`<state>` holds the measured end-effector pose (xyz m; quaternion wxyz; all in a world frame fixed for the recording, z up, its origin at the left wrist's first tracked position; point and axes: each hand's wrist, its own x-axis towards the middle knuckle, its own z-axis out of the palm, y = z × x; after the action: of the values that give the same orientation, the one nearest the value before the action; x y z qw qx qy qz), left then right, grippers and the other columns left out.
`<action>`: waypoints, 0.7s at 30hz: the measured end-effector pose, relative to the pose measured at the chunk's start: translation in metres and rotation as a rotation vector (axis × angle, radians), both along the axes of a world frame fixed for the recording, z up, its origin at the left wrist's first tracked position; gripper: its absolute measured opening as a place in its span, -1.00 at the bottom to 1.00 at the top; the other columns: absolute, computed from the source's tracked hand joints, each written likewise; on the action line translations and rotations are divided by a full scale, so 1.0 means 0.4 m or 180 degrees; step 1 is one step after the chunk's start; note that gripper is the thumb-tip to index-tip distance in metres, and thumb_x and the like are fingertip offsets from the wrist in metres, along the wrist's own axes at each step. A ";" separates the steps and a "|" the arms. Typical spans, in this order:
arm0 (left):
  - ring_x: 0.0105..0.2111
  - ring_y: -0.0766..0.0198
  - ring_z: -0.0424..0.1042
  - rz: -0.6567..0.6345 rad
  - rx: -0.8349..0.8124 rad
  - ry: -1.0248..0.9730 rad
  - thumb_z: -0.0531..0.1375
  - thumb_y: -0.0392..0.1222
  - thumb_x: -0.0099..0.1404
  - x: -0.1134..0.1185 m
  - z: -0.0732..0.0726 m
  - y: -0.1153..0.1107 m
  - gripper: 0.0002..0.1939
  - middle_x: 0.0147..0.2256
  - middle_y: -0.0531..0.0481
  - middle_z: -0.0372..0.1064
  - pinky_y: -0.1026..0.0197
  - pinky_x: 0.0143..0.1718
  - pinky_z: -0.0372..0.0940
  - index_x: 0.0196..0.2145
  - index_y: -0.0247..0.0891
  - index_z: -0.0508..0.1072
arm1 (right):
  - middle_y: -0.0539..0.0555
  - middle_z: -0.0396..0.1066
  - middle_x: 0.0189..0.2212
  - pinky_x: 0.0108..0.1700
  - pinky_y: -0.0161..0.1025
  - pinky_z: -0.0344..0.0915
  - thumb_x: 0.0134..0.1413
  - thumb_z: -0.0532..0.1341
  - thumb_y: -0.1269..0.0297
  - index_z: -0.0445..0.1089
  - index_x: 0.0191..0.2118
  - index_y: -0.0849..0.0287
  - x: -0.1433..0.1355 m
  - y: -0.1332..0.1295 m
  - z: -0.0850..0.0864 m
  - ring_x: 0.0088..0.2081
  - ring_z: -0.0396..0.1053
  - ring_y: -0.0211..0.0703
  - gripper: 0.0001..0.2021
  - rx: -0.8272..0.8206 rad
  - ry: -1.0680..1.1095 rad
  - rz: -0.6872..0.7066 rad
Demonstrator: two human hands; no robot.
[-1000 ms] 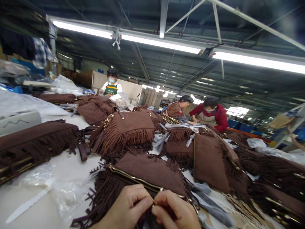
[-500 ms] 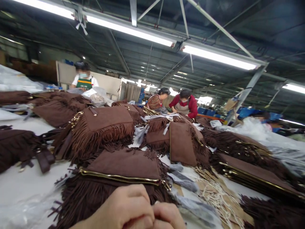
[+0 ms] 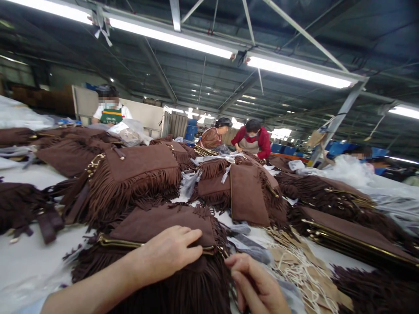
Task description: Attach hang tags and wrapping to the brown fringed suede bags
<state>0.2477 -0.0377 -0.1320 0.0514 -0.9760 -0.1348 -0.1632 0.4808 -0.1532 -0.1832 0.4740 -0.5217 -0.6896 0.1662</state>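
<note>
A dark brown fringed bag [image 3: 160,220] lies in front of me, its gold zipper [image 3: 121,243] running along the near edge of the flat top panel. Across that zipper rests my left hand [image 3: 168,250], fingers stretched out over the panel and holding nothing. At the bag's right end, the thumb and forefinger of my right hand [image 3: 255,279] pinch the zipper pull [image 3: 224,252], which is small and partly covered by the fingertips. Long fringe hangs below both hands.
Stacked fringed bags [image 3: 140,163] stand beyond, with more gold-zipped pouches [image 3: 353,231] to the right. Brown paper tags with white strings [image 3: 301,270] lie beside my right hand. Clear plastic wrap [image 3: 347,176] is heaped at right. Several co-workers [image 3: 252,137] are farther back.
My hands were together in front of the bag. They have parted: the left now lies on the top panel, and the right has moved to the zipper's right end.
</note>
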 end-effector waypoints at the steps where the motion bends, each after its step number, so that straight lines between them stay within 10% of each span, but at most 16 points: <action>1: -0.03 0.15 0.39 -0.0025 0.0026 0.0003 0.06 -0.41 0.33 -0.008 0.002 0.002 -0.73 0.03 -0.15 0.37 0.15 0.02 0.28 -0.10 -0.22 0.44 | 0.04 0.49 -0.21 -0.34 -0.38 0.40 0.35 0.02 0.19 0.31 -0.39 0.09 -0.002 0.010 -0.007 -0.55 0.41 -0.32 -0.73 0.0033 -0.0303 0.0032; 5: -0.01 0.14 0.39 -0.0003 0.0073 0.0085 0.07 -0.43 0.32 -0.030 0.009 0.021 -0.76 0.13 -0.19 0.30 0.17 -0.02 0.30 -0.11 -0.26 0.41 | 0.09 0.47 -0.03 -0.22 -0.37 0.42 0.28 -0.03 0.37 0.28 -0.35 0.07 -0.023 0.047 -0.028 -0.19 0.51 -0.19 -0.79 0.0299 -0.1227 0.0113; 11: -0.13 0.19 0.44 0.0051 0.0479 0.0191 0.11 -0.37 0.35 -0.006 0.049 0.081 -0.87 0.09 -0.15 0.30 0.22 -0.12 0.33 -0.35 -0.31 0.43 | 0.05 0.47 -0.08 -0.26 -0.39 0.39 0.24 -0.06 0.49 0.26 -0.23 0.06 -0.036 0.073 -0.030 -0.26 0.51 -0.23 -0.78 0.0337 -0.1879 0.0203; 16: -0.19 0.09 0.42 0.1001 0.0667 0.0238 0.12 -0.31 0.35 0.041 0.061 0.043 -0.89 -0.20 -0.19 0.41 0.14 -0.24 0.33 -0.28 -0.31 0.46 | 0.03 0.45 -0.19 -0.28 -0.39 0.35 0.30 -0.08 0.46 0.24 -0.17 0.05 -0.033 0.075 -0.006 -0.29 0.49 -0.21 -0.78 0.0113 -0.2060 0.0207; 21: -0.38 0.08 0.49 0.1565 -0.0264 0.0496 0.08 -0.42 0.29 0.039 0.063 -0.026 -0.72 -0.38 -0.15 0.47 0.14 -0.35 0.36 -0.05 -0.35 0.38 | -0.01 0.40 -0.37 -0.42 -0.33 0.24 0.30 -0.10 0.44 0.19 -0.29 0.06 -0.048 0.087 0.005 -0.41 0.45 -0.17 -0.79 0.0169 -0.2378 0.0012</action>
<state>0.2631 -0.0482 -0.1066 0.0596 -0.9248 -0.3702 -0.0645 0.4616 -0.1184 -0.1810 0.2027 -0.5326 -0.8200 -0.0526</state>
